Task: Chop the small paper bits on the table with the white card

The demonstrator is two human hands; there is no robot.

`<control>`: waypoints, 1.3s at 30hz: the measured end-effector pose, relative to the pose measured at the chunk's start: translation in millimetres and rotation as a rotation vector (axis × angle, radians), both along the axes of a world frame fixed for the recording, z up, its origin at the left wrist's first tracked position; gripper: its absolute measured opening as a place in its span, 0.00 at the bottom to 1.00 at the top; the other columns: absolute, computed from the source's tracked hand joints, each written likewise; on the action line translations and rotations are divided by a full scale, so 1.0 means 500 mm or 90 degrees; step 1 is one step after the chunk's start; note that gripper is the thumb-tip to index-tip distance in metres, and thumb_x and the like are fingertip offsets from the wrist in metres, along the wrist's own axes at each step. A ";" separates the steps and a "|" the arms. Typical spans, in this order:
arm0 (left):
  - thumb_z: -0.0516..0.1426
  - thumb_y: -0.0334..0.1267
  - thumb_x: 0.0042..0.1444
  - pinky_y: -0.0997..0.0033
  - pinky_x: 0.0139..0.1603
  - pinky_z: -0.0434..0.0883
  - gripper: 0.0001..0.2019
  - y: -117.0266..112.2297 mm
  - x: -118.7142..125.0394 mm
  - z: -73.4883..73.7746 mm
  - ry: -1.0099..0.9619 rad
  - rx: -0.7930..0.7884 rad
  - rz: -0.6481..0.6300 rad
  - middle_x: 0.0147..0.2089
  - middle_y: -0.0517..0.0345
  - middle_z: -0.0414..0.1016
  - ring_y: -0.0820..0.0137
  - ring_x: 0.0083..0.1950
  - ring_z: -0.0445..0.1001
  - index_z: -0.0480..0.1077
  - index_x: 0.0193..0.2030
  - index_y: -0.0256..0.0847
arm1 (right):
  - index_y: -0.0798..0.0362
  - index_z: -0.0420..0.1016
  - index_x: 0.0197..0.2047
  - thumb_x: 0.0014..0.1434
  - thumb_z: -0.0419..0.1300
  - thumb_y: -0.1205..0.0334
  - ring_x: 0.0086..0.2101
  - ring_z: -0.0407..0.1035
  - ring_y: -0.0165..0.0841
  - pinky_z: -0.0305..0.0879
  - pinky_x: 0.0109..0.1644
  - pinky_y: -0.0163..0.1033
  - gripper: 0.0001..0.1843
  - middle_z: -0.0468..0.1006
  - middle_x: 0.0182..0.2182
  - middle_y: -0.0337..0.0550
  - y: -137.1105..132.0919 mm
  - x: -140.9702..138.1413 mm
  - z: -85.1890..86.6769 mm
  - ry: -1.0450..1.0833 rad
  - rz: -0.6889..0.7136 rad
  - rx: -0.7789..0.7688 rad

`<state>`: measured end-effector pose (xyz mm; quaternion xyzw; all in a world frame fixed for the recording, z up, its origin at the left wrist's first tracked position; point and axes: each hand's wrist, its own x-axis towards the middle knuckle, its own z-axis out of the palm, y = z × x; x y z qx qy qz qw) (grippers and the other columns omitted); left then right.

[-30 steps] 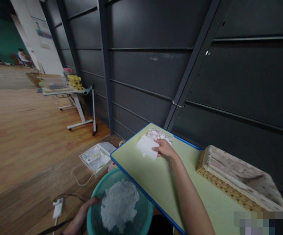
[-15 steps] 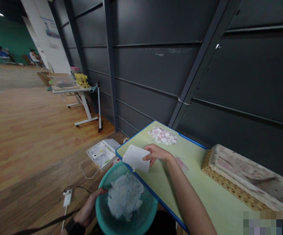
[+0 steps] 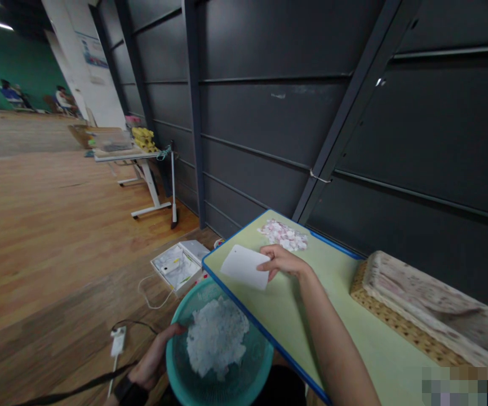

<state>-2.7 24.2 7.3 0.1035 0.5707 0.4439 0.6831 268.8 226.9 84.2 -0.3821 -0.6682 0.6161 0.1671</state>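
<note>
The right grip [image 3: 284,262] pinches a white card [image 3: 244,266] by its right edge, the rest of the card reaching left of the fingers above a pale green table [image 3: 383,355]. Just beyond that grip lies a pile of paper scraps [image 3: 285,235]. The left grip [image 3: 157,352] clasps the rim of a green basket [image 3: 172,366], with white flakes [image 3: 216,338] heaped inside, right of the thumb.

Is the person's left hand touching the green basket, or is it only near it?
Touching. The head view shows the left hand against the side of the green basket, with the thumb lying over its rim.
</note>
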 end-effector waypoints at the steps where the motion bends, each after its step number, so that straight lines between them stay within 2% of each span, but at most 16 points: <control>1: 0.57 0.35 0.46 0.73 0.29 0.70 0.07 -0.001 -0.002 -0.004 0.001 0.001 0.001 0.22 0.54 0.80 0.69 0.22 0.74 0.74 0.22 0.35 | 0.55 0.66 0.29 0.37 0.67 0.55 0.26 0.71 0.31 0.71 0.27 0.37 0.19 0.73 0.24 0.38 0.004 0.015 0.010 0.019 -0.038 0.031; 4: 0.57 0.35 0.46 0.73 0.29 0.71 0.07 -0.005 -0.008 -0.022 -0.003 0.005 0.001 0.21 0.56 0.79 0.69 0.23 0.74 0.74 0.23 0.35 | 0.55 0.67 0.34 0.39 0.65 0.51 0.25 0.69 0.30 0.68 0.27 0.34 0.22 0.73 0.25 0.39 0.012 0.081 0.045 0.072 -0.246 0.159; 6: 0.58 0.35 0.46 0.73 0.28 0.70 0.07 -0.007 -0.010 -0.033 -0.009 0.000 -0.015 0.20 0.56 0.78 0.70 0.22 0.73 0.73 0.22 0.35 | 0.56 0.68 0.34 0.41 0.64 0.48 0.23 0.67 0.29 0.66 0.24 0.34 0.22 0.72 0.23 0.38 0.015 0.133 0.063 0.053 -0.375 0.230; 8: 0.58 0.35 0.46 0.73 0.28 0.70 0.07 -0.007 -0.010 -0.038 -0.016 -0.010 -0.032 0.19 0.56 0.78 0.70 0.21 0.73 0.73 0.22 0.35 | 0.56 0.68 0.34 0.42 0.62 0.46 0.22 0.66 0.30 0.65 0.24 0.35 0.22 0.72 0.21 0.39 0.017 0.179 0.070 0.016 -0.463 0.263; 10: 0.58 0.35 0.46 0.73 0.29 0.71 0.07 -0.003 -0.006 -0.033 -0.019 -0.022 -0.031 0.20 0.55 0.78 0.69 0.22 0.73 0.74 0.23 0.34 | 0.55 0.70 0.35 0.44 0.60 0.46 0.23 0.67 0.32 0.65 0.24 0.36 0.22 0.73 0.22 0.40 0.019 0.214 0.067 -0.039 -0.502 0.300; 12: 0.57 0.34 0.46 0.72 0.28 0.71 0.07 0.002 0.002 -0.021 -0.017 -0.038 -0.017 0.19 0.54 0.78 0.69 0.22 0.73 0.73 0.21 0.34 | 0.55 0.72 0.36 0.45 0.59 0.48 0.23 0.67 0.32 0.64 0.24 0.36 0.20 0.73 0.23 0.41 0.023 0.234 0.058 -0.130 -0.505 0.354; 16: 0.56 0.32 0.45 0.73 0.24 0.69 0.08 0.011 0.019 0.006 -0.020 -0.090 0.019 0.17 0.56 0.76 0.71 0.18 0.70 0.71 0.18 0.35 | 0.55 0.75 0.36 0.48 0.58 0.53 0.23 0.67 0.32 0.59 0.25 0.34 0.16 0.74 0.23 0.43 0.033 0.243 0.042 -0.333 -0.449 0.440; 19: 0.58 0.34 0.45 0.72 0.25 0.70 0.07 0.012 0.026 0.007 -0.028 -0.092 0.019 0.19 0.54 0.77 0.71 0.19 0.71 0.71 0.20 0.35 | 0.55 0.75 0.38 0.48 0.57 0.56 0.23 0.67 0.31 0.58 0.26 0.33 0.16 0.75 0.25 0.44 0.035 0.238 0.041 -0.412 -0.428 0.461; 26: 0.59 0.33 0.40 0.70 0.25 0.70 0.03 0.008 0.023 -0.022 -0.006 -0.078 -0.006 0.18 0.56 0.76 0.68 0.20 0.72 0.71 0.21 0.36 | 0.54 0.75 0.40 0.51 0.55 0.58 0.27 0.69 0.32 0.58 0.31 0.32 0.15 0.77 0.29 0.45 0.028 0.223 0.053 -0.495 -0.439 0.460; 31: 0.60 0.33 0.39 0.71 0.23 0.69 0.04 0.010 0.023 -0.023 -0.015 -0.074 -0.018 0.17 0.59 0.74 0.70 0.19 0.71 0.70 0.19 0.37 | 0.54 0.75 0.41 0.51 0.56 0.59 0.29 0.70 0.32 0.59 0.32 0.32 0.15 0.77 0.31 0.45 0.027 0.235 0.052 -0.497 -0.453 0.441; 39: 0.60 0.31 0.40 0.71 0.27 0.70 0.01 0.010 0.025 -0.019 -0.033 -0.090 -0.009 0.19 0.60 0.75 0.70 0.22 0.72 0.71 0.22 0.37 | 0.55 0.76 0.40 0.51 0.56 0.59 0.29 0.70 0.32 0.59 0.32 0.32 0.15 0.77 0.31 0.46 0.022 0.240 0.056 -0.499 -0.448 0.419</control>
